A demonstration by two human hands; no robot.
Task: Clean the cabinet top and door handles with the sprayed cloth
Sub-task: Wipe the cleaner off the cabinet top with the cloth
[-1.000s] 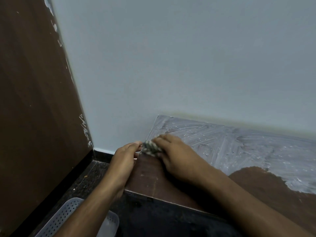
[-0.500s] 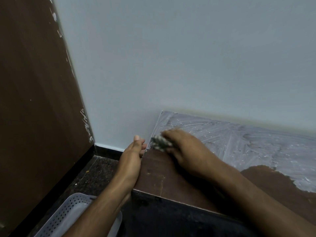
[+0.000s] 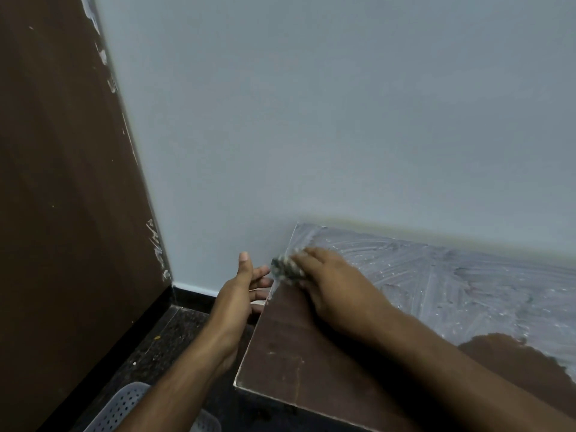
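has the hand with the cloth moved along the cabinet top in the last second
Yes. The right hand has pushed the cloth leftward to the cabinet top's left edge, and slightly nearer the back corner.

no readable txt, labels, brands, nos. or signs anywhere in view.
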